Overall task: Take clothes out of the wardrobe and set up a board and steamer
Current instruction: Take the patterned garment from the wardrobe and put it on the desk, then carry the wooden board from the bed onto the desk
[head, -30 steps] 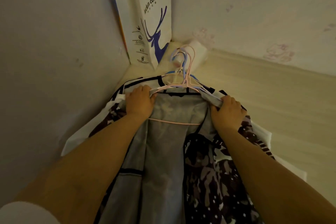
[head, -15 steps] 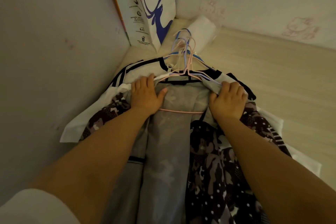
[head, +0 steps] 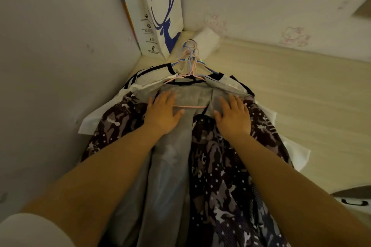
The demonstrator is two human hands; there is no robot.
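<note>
Since a second ago you are letting go: both hands were curled over the shoulders of the top garment near the hangers, and now they are sliding lower and flattening out. Your left hand (head: 163, 112) is lying open, fingers straight, pressing the grey lining just left of centre frame; your right hand (head: 233, 115) is lying open too, palm down beside it. Neither is gripping anything.

The clothes (head: 200, 166) are already out of the wardrobe, I judge, and are lying as a stack on the pale wood-grain floor (head: 301, 96), running from centre frame down to the lower edge. No board or steamer is showing, so that half of the task is still waiting.

Going left to right: a plain matt wall is filling the left side; a stiff white paper bag (head: 158, 12) with a blue deer print is standing in the upper-left corner; thin pink and blue wire hangers (head: 190, 60) are bunching above the stack; the top garment is showing a smooth, slightly shiny grey inside and a dotted camouflage outside; white fabric with black trim is peeking out underneath.
</note>
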